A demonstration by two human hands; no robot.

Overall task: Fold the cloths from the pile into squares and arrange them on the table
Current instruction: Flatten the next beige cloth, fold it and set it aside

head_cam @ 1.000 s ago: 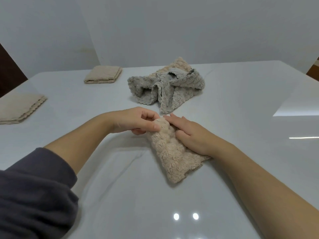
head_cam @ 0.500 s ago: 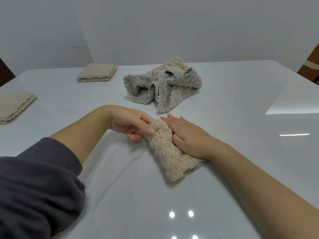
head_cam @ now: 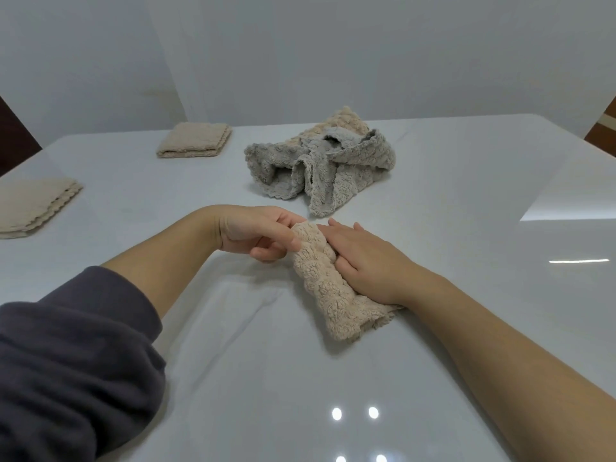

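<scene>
A fluffy beige cloth (head_cam: 328, 291), folded into a narrow strip, lies on the white table (head_cam: 233, 378) in front of me. My left hand (head_cam: 256, 233) pinches the strip's far end between thumb and fingers. My right hand (head_cam: 365, 261) lies flat on the cloth's right side, fingers spread, pressing it down. Behind them sits the pile (head_cam: 320, 168), crumpled grey cloths over a beige one. Two folded beige squares rest on the table: one at the far left-centre (head_cam: 195, 140), another at the left edge (head_cam: 31, 205), partly cut off.
White walls rise just behind the table's far edge. A dark sleeve (head_cam: 66, 355) covers my left forearm at the lower left. Bright light glare marks the table's right side (head_cam: 566, 208). Dark brown furniture shows at both far corners.
The cloth strip has been drawn narrower under my hands, and my left fingers have closed tighter on its far end. The head view shifted slightly.
</scene>
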